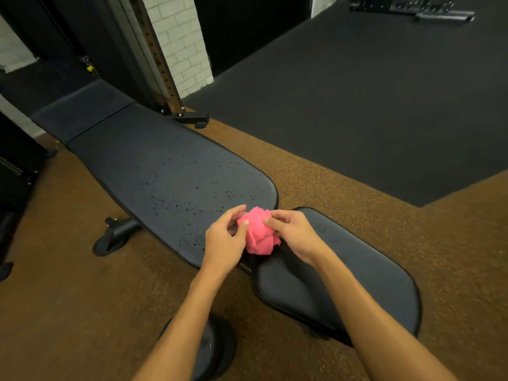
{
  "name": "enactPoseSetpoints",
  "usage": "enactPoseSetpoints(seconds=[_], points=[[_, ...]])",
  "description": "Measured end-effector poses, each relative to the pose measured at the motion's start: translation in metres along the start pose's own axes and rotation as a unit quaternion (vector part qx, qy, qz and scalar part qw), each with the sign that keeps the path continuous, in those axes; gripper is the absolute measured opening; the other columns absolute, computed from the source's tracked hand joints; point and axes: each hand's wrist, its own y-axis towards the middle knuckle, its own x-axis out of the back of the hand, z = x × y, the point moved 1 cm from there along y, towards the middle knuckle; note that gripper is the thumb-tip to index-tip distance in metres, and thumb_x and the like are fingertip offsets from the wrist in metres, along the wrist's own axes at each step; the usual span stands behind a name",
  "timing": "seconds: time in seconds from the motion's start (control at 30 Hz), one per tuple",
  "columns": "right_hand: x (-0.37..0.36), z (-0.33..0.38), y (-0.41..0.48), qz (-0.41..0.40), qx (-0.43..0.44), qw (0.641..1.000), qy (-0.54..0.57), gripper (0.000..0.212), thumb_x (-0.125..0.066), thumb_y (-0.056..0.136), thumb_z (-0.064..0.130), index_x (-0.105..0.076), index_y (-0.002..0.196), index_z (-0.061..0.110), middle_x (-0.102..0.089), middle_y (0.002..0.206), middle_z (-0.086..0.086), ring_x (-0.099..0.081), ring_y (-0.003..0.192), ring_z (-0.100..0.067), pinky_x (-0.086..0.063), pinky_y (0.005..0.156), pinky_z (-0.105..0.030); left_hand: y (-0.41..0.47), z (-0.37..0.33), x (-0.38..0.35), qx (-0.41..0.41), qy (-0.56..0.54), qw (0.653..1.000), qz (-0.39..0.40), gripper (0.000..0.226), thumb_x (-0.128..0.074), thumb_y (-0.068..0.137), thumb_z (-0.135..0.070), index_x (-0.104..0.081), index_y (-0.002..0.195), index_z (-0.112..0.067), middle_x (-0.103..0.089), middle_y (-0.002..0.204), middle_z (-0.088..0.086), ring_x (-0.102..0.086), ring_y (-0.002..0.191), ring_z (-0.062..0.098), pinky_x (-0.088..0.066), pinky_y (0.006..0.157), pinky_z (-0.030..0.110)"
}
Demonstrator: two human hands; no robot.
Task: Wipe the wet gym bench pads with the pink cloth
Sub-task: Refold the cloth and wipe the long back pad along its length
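Note:
A crumpled pink cloth (259, 231) is bunched between both my hands, above the gap where the two black bench pads meet. My left hand (224, 240) pinches its left side with thumb and fingers. My right hand (292, 234) grips its right side, fingers curled onto the fabric. The long back pad (154, 166) stretches away to the upper left and is speckled with water droplets. The shorter seat pad (365, 281) lies at the lower right under my right forearm, with a few faint drops on it.
A further black pad section (82, 108) continues at the far end. A rack upright (154, 53) with a bolted foot stands behind the bench. The bench's feet (110, 237) rest on brown speckled flooring; black rubber matting (357, 92) covers the right.

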Motion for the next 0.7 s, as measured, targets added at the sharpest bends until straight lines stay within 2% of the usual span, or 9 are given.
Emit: enactPoseSetpoints(seconds=[0.07,0.17,0.27,0.37,0.43,0.53,0.6,0.67,0.7], points=[[-0.009,0.004,0.001,-0.034,0.021,0.999,-0.037,0.021,-0.065,0.106,0.009,-0.073,0.125,0.006,-0.079,0.097,-0.003,-0.073,0.077,-0.008,-0.053,0.063,-0.021,0.012,0.002,0.011,0.0,-0.018,1.0,0.01,0.029,-0.075,0.097,-0.011,-0.076,0.124,-0.02,-0.075,0.112,-0.015,-0.067,0.102,-0.011,-0.054,0.097,0.016],[-0.029,0.0,0.005,-0.099,0.066,0.986,-0.12,0.029,-0.075,0.1,0.019,-0.067,0.128,0.025,-0.078,0.107,0.0,-0.076,0.099,-0.015,-0.061,0.084,-0.034,0.027,0.013,0.026,0.026,-0.051,0.998,0.01,0.026,-0.082,0.09,-0.009,-0.08,0.115,-0.018,-0.078,0.105,-0.011,-0.072,0.096,-0.004,-0.058,0.098,0.027],[-0.053,-0.003,0.005,-0.123,0.108,0.97,-0.18,0.041,-0.083,0.093,0.021,-0.063,0.127,0.032,-0.072,0.115,0.006,-0.071,0.104,-0.01,-0.06,0.09,-0.029,0.04,0.024,0.038,0.048,-0.075,0.996,-0.001,0.024,-0.088,0.085,-0.012,-0.083,0.107,-0.018,-0.08,0.098,-0.009,-0.075,0.093,0.002,-0.061,0.096,0.035],[-0.065,-0.001,0.009,-0.15,0.135,0.95,-0.239,0.036,-0.083,0.09,0.01,-0.069,0.12,0.026,-0.071,0.118,0.009,-0.067,0.109,-0.005,-0.056,0.092,-0.025,0.049,0.026,0.044,0.043,-0.06,0.997,0.001,0.019,-0.087,0.086,-0.015,-0.083,0.104,-0.018,-0.079,0.092,-0.012,-0.071,0.086,-0.008,-0.058,0.096,0.026],[-0.064,0.001,0.015,-0.159,0.132,0.943,-0.261,0.034,-0.081,0.09,0.003,-0.072,0.116,0.023,-0.073,0.118,0.007,-0.067,0.11,-0.006,-0.054,0.092,-0.024,0.054,0.028,0.046,0.024,-0.028,0.999,0.017,0.013,-0.083,0.091,-0.017,-0.083,0.104,-0.019,-0.077,0.092,-0.014,-0.07,0.085,-0.01,-0.055,0.095,0.021],[-0.055,0.007,0.023,-0.156,0.113,0.93,-0.312,0.033,-0.073,0.093,-0.003,-0.074,0.112,0.024,-0.073,0.116,0.004,-0.067,0.105,-0.005,-0.052,0.084,-0.019,0.056,0.031,0.048,-0.006,0.03,0.999,0.009,0.013,-0.072,0.099,-0.015,-0.081,0.107,-0.021,-0.077,0.099,-0.01,-0.069,0.093,0.003,-0.05,0.09,0.018],[-0.048,0.006,0.025,-0.154,0.103,0.92,-0.347,0.032,-0.066,0.097,-0.003,-0.073,0.112,0.024,-0.072,0.118,0.001,-0.065,0.097,-0.007,-0.052,0.078,-0.017,0.058,0.036,0.049,-0.035,0.075,0.996,-0.018,0.016,-0.067,0.101,-0.016,-0.078,0.111,-0.023,-0.073,0.107,-0.009,-0.063,0.103,0.009,-0.047,0.095,0.024],[-0.046,0.0,0.028,-0.147,0.116,0.895,-0.405,0.028,-0.063,0.1,0.002,-0.072,0.118,0.021,-0.067,0.126,-0.001,-0.06,0.11,-0.017,-0.053,0.096,-0.03,0.063,0.041,0.048,-0.062,0.126,0.989,-0.056,0.017,-0.064,0.102,-0.018,-0.075,0.113,-0.025,-0.068,0.116,-0.009,-0.056,0.117,0.013,-0.045,0.105,0.033],[-0.045,-0.003,0.031,-0.142,0.13,0.873,-0.448,0.025,-0.065,0.101,0.01,-0.072,0.122,0.019,-0.063,0.131,-0.001,-0.053,0.121,-0.02,-0.047,0.107,-0.038,0.067,0.045,0.046,-0.07,0.149,0.983,-0.082,0.018,-0.063,0.101,-0.018,-0.074,0.113,-0.026,-0.067,0.12,-0.009,-0.054,0.123,0.015,-0.043,0.11,0.038]])
